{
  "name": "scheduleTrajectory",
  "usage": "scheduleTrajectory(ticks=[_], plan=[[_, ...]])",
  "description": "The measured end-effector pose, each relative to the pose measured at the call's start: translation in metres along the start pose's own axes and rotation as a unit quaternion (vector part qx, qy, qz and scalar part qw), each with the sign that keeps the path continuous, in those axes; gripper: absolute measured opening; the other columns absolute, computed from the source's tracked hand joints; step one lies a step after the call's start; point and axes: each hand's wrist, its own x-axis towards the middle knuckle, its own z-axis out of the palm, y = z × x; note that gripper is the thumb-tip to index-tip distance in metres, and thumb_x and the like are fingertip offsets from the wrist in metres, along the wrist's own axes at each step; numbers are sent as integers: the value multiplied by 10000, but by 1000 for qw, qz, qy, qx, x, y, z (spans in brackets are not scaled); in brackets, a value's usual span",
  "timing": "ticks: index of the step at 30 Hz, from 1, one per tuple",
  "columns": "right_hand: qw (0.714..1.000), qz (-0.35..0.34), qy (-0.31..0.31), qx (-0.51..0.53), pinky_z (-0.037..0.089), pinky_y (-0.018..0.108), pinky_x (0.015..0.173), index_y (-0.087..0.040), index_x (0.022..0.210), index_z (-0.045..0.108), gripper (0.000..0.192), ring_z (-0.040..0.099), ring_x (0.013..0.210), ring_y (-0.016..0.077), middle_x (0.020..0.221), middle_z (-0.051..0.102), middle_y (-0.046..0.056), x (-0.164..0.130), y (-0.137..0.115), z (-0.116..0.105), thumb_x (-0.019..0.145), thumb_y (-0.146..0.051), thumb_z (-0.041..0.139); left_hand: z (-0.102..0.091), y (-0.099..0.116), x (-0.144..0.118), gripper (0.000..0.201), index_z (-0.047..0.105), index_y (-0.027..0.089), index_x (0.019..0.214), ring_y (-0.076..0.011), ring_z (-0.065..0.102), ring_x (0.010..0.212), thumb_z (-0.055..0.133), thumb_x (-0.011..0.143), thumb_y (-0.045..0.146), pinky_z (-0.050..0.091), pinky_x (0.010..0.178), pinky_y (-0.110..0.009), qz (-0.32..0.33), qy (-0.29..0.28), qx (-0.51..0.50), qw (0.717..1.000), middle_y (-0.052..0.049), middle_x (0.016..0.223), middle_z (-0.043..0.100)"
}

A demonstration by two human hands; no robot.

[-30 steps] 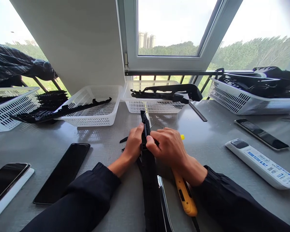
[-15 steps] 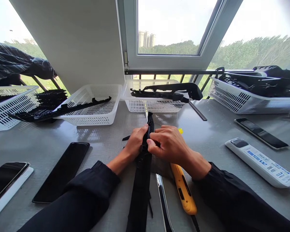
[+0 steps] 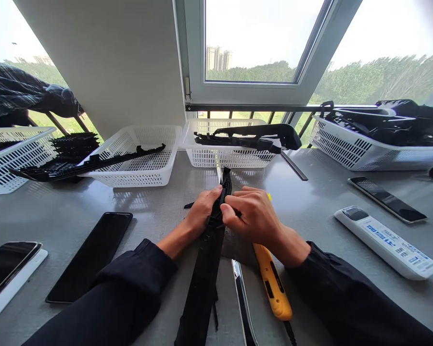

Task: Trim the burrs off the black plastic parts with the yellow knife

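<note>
**Head view: both hands pinched on a long black wiper strip**

Head camera had you at the grey table (image 3: 159, 226), and the biggest thing in play was the long black wiper blade (image 3: 205, 274), which ran from the near edge between your forearms up to a tip just short of the middle white basket (image 3: 223, 156). It looked light but awkward: a long, narrow plastic spine, likely springy along its length and stiff across it, with small clips that could snap if twisted hard. A hold near the far end, where you had it, looked sound; the long tail lay free toward you and could swing.

Your left hand (image 3: 202, 214) was closed on the blade's left flank, thumb and fingers pressed against it. Your right hand (image 3: 254, 216) was pinched on the right flank at the same spot, fingertips curled in tight. Neither palm was spread.

Under your right wrist lay the yellow utility knife (image 3: 272, 283), apart from the blade, with a thin metal strip (image 3: 242, 302) between the two. The surface looked matte, so I judged slipping unlikely, though the thin rubber edge would bend readily.

Farther out you had a white remote (image 3: 386, 242) to the right and a dark phone (image 3: 90, 257) to the left.
</note>
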Motion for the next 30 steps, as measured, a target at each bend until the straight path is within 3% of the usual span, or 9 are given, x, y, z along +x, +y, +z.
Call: scheduleTrajectory(ticks=[7, 15, 22, 30], plan=[[994, 82, 63, -32, 257, 295, 624, -213, 557, 359, 396, 282, 495, 102, 492, 392, -43, 0, -2, 2, 930, -283, 470, 1, 3, 0, 581, 447, 222, 601, -109, 303, 571, 632, 824, 726, 294, 529, -287, 2, 3, 11, 1000, 54, 587, 382], [995, 41, 89, -33, 273, 273, 604, -209, 546, 399, 368, 301, 501, 100, 490, 409, -46, 0, -7, 1, 877, -283, 543, 1, 1, 0, 516, 490, 200, 634, -134, 415, 641, 481, 948, 609, 373, 635, -299, 37, -32, 82, 995, 20, 639, 487], [992, 45, 109, -36, 280, 267, 598, -205, 538, 420, 368, 315, 497, 95, 484, 397, -48, 0, -9, 4, 865, -292, 563, 1, 0, 1, 502, 437, 219, 632, -134, 361, 633, 484, 926, 624, 363, 628, -303, 44, -42, 86, 994, 29, 622, 436], [997, 12, 73, -15, 262, 275, 596, -202, 541, 413, 368, 266, 504, 89, 493, 393, -57, 1, -6, 0, 863, -289, 570, -1, 0, 1, 501, 472, 214, 617, -149, 392, 645, 479, 943, 595, 393, 627, -300, 40, -42, 107, 993, 17, 627, 466]])
